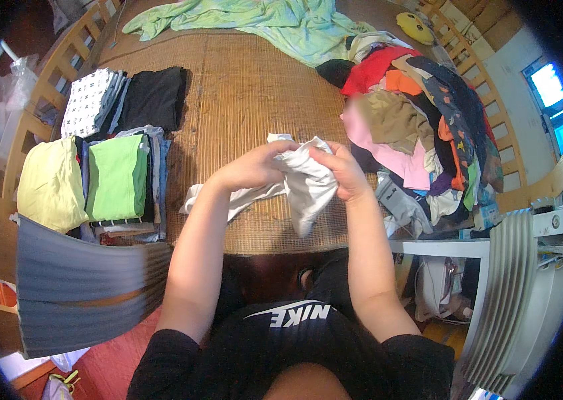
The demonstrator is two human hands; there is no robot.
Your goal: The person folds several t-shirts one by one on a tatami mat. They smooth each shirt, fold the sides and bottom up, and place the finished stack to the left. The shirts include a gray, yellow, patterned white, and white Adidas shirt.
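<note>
A white garment, thin and crumpled, is held up between my two hands over the woven bed mat. My left hand grips it from the left side, its fingertips hidden by the fabric. On the right, my right hand pinches the upper edge between thumb and fingers. One part of the garment hangs down in a point below the hands. Another strip trails left across the mat, passing behind my left forearm. What kind of garment it is cannot be made out.
Folded stacks stand at left: a white printed cloth, black cloth, yellow cloth and green cloth. A loose clothes heap lies right. Beyond is a green blanket. Wooden rails border the bed.
</note>
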